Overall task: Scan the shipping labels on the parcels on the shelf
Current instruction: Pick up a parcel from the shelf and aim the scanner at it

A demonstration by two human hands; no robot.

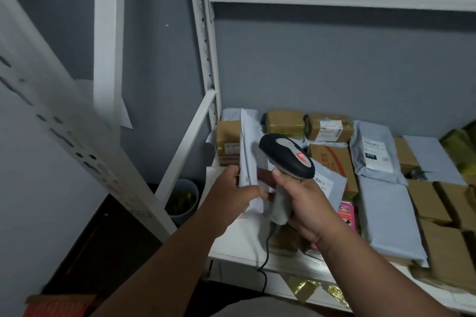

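A white metal shelf (257,260) set against a grey wall carries many parcels: brown cardboard boxes and flat grey plastic mailer bags, packed close together from its left edge across to the right. Some show white shipping labels face up, such as a grey mailer bag with a white label (373,153) near the back edge.

At the shelf's left end, the person's left hand (231,188) holds a slim grey plastic mailer parcel (248,159) upright on its edge, fingers curled round its lower part, thumb on the near side. Its label cannot be made out from here. The right hand (306,203) grips the handle of a black and grey handheld barcode scanner (286,159), fingers wrapped closed round the handle; its dark cable (265,257) hangs down past the shelf's front edge. The scanner's head sits just beside the upright parcel, nose towards it.

The step in hand appears to be scanning this one parcel. To do it well, the left hand should probably turn the parcel so the label squarely faces the scanner's window and flatten any wrinkle in the plastic. The scanner seems very close, so drawing it back a little may help the beam cover the whole barcode. Holding both steady before pressing the trigger seems wise.
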